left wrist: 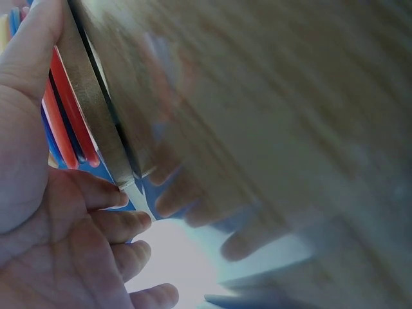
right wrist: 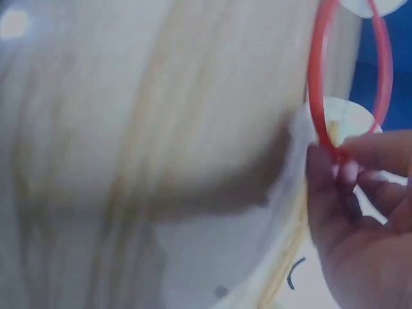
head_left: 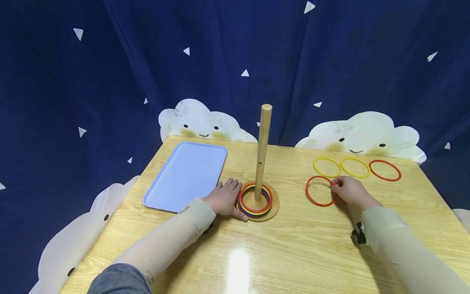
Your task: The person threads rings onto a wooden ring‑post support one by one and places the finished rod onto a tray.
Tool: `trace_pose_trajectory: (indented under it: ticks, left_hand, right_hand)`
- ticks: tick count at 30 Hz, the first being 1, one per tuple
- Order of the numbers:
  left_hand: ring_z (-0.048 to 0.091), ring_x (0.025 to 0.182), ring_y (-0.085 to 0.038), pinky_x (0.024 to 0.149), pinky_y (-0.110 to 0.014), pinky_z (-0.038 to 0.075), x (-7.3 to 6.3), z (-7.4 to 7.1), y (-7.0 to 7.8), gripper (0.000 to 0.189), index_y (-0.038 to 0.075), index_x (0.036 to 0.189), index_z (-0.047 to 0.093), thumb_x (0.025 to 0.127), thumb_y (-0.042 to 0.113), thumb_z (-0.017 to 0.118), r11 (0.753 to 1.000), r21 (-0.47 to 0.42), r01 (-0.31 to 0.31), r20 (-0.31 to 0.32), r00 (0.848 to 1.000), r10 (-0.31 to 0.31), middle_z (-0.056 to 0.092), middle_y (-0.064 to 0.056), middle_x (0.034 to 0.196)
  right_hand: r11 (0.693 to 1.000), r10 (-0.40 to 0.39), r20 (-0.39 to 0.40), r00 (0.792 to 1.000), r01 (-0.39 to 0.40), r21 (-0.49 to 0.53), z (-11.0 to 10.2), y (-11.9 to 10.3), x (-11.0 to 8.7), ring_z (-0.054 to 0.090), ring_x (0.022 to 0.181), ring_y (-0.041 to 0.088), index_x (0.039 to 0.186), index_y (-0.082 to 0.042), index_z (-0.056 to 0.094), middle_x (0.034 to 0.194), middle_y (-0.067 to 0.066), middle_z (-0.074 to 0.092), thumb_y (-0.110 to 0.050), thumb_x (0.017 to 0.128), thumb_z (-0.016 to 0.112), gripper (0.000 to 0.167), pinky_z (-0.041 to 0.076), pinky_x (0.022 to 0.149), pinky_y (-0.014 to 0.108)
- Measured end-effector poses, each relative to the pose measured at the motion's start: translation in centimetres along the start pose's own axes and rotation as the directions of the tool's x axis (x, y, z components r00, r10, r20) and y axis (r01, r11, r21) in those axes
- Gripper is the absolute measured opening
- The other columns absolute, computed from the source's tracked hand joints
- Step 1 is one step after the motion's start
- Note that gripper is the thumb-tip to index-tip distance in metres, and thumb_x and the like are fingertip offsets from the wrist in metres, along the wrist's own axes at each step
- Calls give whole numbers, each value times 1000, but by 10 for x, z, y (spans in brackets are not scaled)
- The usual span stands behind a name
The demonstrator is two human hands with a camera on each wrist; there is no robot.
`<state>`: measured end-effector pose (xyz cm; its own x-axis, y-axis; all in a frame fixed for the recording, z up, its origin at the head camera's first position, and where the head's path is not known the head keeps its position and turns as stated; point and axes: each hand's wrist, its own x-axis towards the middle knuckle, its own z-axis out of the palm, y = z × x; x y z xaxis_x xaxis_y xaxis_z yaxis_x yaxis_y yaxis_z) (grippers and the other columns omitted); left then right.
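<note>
Left grip beside base, coloured rings

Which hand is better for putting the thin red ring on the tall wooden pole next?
Probably the right hand: it pinches the thin, round red ring. The left hand holds no ring; it rests against the round wooden base.

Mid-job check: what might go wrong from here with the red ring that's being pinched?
The right grip pinches the red ring at one side only, so it may tilt or slip when lifted.

The wooden peg stands tall; if the ring goes there too low, it could knock it.

The left grip lies at the edge of the round base, beside the stacked rings; a shift might nudge them.
</note>
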<state>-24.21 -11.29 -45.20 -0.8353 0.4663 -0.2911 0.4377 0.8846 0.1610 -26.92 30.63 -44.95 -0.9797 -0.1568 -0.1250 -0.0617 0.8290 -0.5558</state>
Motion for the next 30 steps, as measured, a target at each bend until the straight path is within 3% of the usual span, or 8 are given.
trace_pose_trajectory:
  ticks: [2, 4, 9, 11, 16, 24, 27, 30]
  left_hand:
    - [9, 158, -31, 124, -53, 15, 0, -1, -1, 125, 5, 165, 20, 77, 75, 75, 1000, 6, 3, 2, 1000, -3, 18, -14, 170]
    - [8, 158, -30, 124, -53, 14, 1, -2, -1, 125, 6, 166, 19, 77, 76, 74, 1000, 8, 6, 7, 1000, -6, 17, -14, 171]
    - [8, 158, -30, 124, -53, 14, 1, -3, -2, 125, 6, 166, 19, 77, 75, 75, 1000, -4, 9, -1, 1000, -9, 16, -14, 171]
    - [7, 158, -30, 124, -53, 14, 1, -3, -2, 126, 6, 166, 19, 77, 75, 75, 1000, -8, 8, -2, 1000, -8, 16, -14, 171]
    - [8, 158, -31, 124, -53, 14, 1, -2, -1, 125, 5, 165, 20, 77, 74, 76, 1000, -11, 7, 2, 1000, -7, 17, -15, 171]
    - [10, 157, -31, 124, -53, 14, -1, -1, 0, 124, 5, 165, 22, 77, 73, 77, 1000, -22, -2, -2, 1000, 2, 18, -15, 170]
    - [9, 158, -31, 124, -53, 14, -1, -2, 0, 124, 5, 165, 21, 78, 73, 76, 1000, -21, -3, 1, 1000, 3, 18, -15, 170]
    - [10, 157, -31, 124, -53, 15, -2, -3, 0, 123, 5, 165, 22, 78, 73, 76, 1000, -19, -7, -3, 1000, 7, 19, -15, 170]
  right_hand:
    - [989, -5, 5, 1000, 5, 150, -7, -4, -2, 63, 80, 18, 120, 16, 56, 98, 20, 63, -9, 107, 50, 29, 57, 71, 38]
    - [953, -12, -2, 1000, 12, 302, -17, -13, -2, 66, 86, 14, 129, 17, 51, 106, 21, 63, -11, 109, 49, 35, 60, 79, 38]
    - [815, -68, -51, 996, 85, 573, -49, -54, 2, 63, 88, 6, 133, 13, 46, 103, 5, 58, -6, 108, 51, 32, 58, 84, 26]
    - [726, -90, -77, 993, 118, 677, -61, -74, 1, 63, 87, 7, 128, 6, 51, 99, 2, 59, -2, 106, 53, 23, 58, 83, 23]
    - [448, -119, -146, 982, 184, 875, -85, -117, -6, 68, 82, 11, 116, -11, 65, 95, 3, 66, 2, 101, 63, 20, 59, 78, 23]
    - [8, -123, -172, 977, 174, 985, -117, -181, -22, 74, 74, 22, 125, -6, 66, 93, 13, 69, 9, 99, 62, 30, 61, 69, 28]
    - [-77, -176, -157, 972, 145, 986, -120, -201, -29, 74, 75, 25, 124, -2, 67, 93, 17, 69, 11, 99, 60, 29, 62, 69, 29]
    - [-100, -231, -146, 962, 126, 987, -118, -218, -35, 73, 76, 25, 121, 0, 69, 94, 17, 68, 12, 98, 60, 27, 62, 69, 29]
